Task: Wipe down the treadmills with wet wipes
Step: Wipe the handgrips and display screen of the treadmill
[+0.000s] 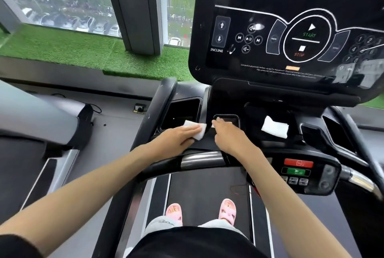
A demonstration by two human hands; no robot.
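Note:
I stand on the black treadmill [207, 187], facing its console [291, 35]. My left hand [176, 138] lies flat with straight fingers on a white wet wipe [196, 127], pressing it onto the console tray beside the left cup recess [178, 115]. Just to its right, my right hand [228, 134] rests on the tray, its fingers bent down at a small square recess [230, 119]. A sliver of white shows under those fingertips; whether they pinch anything is hidden. A second crumpled white wipe [274, 127] lies on the tray further right.
Red and green buttons [298, 167] sit on the front handlebar [199, 160]. Another treadmill [41, 124] stands at the left across a grey floor gap. Artificial grass [83, 50] and a window lie beyond. My feet in pink slippers [227, 211] are on the belt.

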